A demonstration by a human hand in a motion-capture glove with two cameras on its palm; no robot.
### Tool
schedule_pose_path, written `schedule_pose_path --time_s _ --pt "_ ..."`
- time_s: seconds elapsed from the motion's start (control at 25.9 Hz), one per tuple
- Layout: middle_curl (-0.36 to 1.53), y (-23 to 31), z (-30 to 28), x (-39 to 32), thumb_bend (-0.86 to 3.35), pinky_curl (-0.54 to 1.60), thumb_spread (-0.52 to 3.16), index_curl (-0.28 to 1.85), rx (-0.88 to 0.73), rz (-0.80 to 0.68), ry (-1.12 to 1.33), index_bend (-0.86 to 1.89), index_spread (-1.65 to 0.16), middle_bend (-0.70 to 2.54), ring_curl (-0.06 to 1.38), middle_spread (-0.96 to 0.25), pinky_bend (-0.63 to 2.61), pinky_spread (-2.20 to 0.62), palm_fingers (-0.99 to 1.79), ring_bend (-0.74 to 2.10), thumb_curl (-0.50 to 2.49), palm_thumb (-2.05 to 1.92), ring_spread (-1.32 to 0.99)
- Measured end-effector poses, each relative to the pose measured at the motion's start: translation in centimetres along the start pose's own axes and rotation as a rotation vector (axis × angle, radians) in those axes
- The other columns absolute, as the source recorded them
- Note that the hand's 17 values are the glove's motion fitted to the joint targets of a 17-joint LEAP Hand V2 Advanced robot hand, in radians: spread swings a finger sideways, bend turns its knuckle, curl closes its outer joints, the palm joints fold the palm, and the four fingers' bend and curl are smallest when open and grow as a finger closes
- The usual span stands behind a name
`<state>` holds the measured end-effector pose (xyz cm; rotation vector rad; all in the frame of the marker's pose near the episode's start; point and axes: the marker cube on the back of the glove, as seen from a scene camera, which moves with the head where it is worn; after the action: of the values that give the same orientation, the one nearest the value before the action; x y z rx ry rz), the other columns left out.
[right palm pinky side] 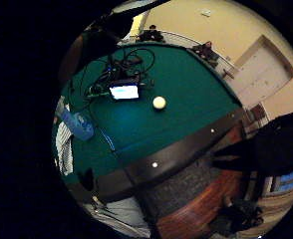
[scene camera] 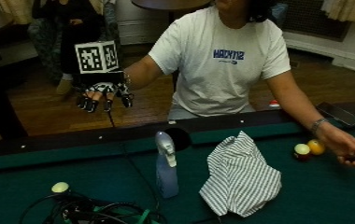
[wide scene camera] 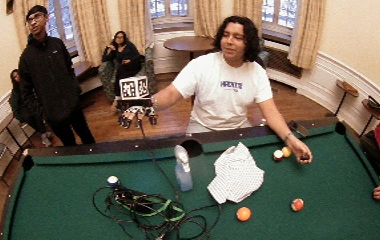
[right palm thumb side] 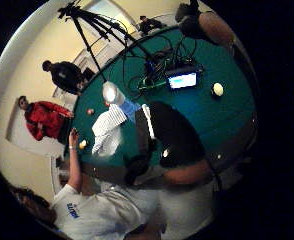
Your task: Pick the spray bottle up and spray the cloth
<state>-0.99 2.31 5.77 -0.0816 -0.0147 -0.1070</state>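
Observation:
A spray bottle (scene camera: 166, 164) with a pale trigger head and a blue body stands upright on the green felt, close to the near rail. A striped cloth (scene camera: 240, 180) lies crumpled on the felt just beside it. My gloved right hand (scene camera: 102, 95) hangs in the air on the person's side of the rail, well off to one side of the bottle, its fingers pointing down, relaxed and holding nothing. The little finger side palm view shows the bottle (right palm pinky side: 77, 124) and the cloth (right palm pinky side: 64, 148) far off at the table's edge. In the wide outside view the hand (wide scene camera: 137, 114) is apart from the bottle (wide scene camera: 183, 173).
A tangle of cables (scene camera: 96, 212) and a white ball (scene camera: 60, 187) lie on the felt beside the bottle. The dark rail (scene camera: 72, 140) and a pocket (scene camera: 181, 136) separate hand and bottle. Two balls (scene camera: 308, 149) sit by the person's bare hand (scene camera: 350, 151).

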Motion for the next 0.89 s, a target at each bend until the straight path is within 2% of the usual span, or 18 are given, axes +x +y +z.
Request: schedule_pose_path --time_s 0.7,0.89 --pt "0.24 4.3 6.8 1.7 0.07 0.29 1.25 0.32 -0.165 -0.055 -0.195 0.18 -0.43 0.16 0.25 -0.09 0.32 0.2 0.56 0.25 0.26 0.41 -0.07" --pt "0.25 4.9 8.6 1.3 0.05 0.3 1.25 0.32 -0.199 -0.042 -0.425 0.17 -0.43 0.16 0.27 -0.09 0.31 0.19 0.57 0.27 0.27 0.42 -0.07"
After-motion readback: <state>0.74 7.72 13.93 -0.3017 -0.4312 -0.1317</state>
